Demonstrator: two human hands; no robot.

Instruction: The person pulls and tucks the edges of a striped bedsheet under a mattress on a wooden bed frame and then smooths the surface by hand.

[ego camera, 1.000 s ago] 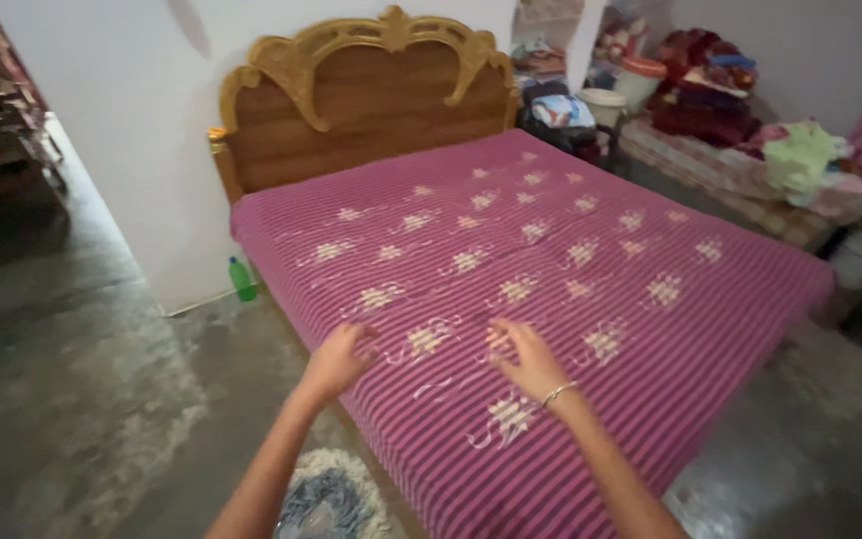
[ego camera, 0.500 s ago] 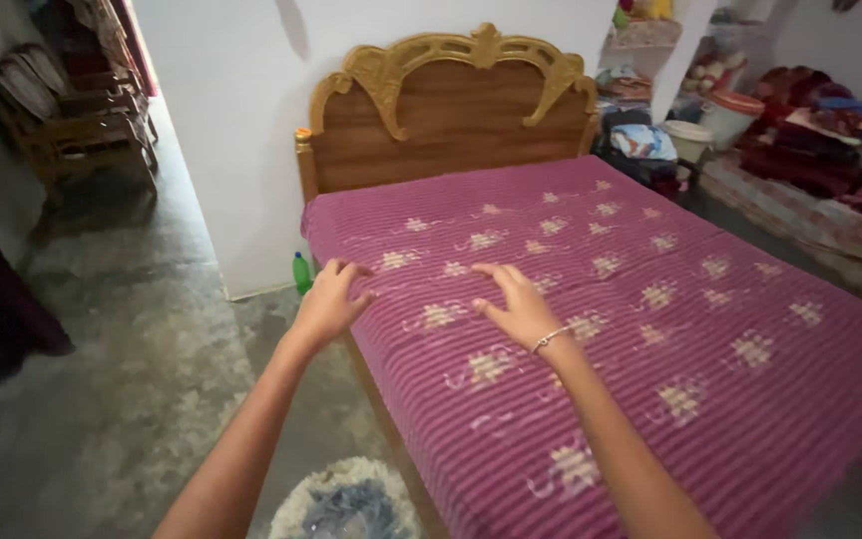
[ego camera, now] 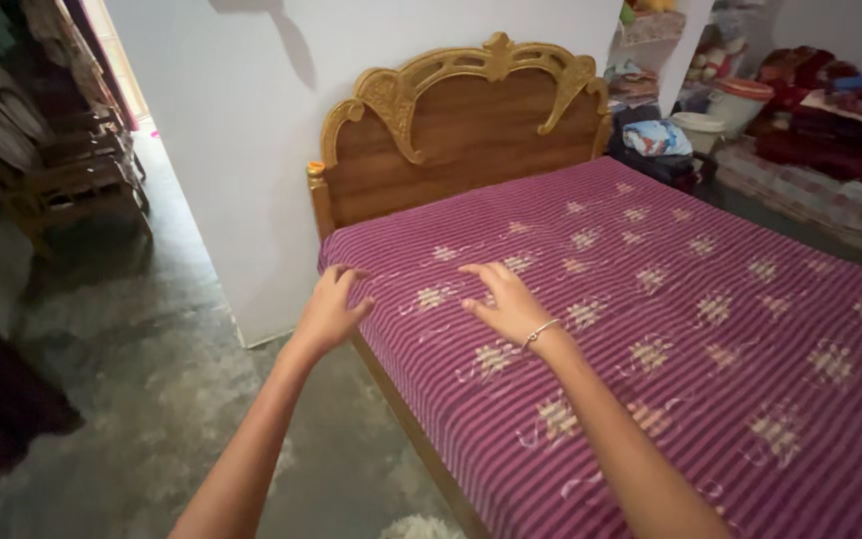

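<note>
A pink striped bedsheet (ego camera: 670, 329) with pale flower patterns covers the bed. My left hand (ego camera: 329, 309) rests at the sheet's near left edge, fingers spread, close to the head end. My right hand (ego camera: 503, 297), with a thin bracelet on the wrist, lies flat on the sheet a little further in, fingers apart. Neither hand holds anything. The carved wooden headboard (ego camera: 461, 125) stands just beyond both hands.
A white wall (ego camera: 241, 170) runs along the bed's left side. Wooden chairs (ego camera: 57, 170) stand at the back left on the grey floor (ego camera: 132, 399). Piled clothes, blankets and buckets (ego camera: 740, 100) fill the far right. A pale rug's edge (ego camera: 421, 527) shows below.
Both hands have slid along the sheet toward the headboard, and my view has moved that way. The green bottle by the wall and most of the rug have left view.
</note>
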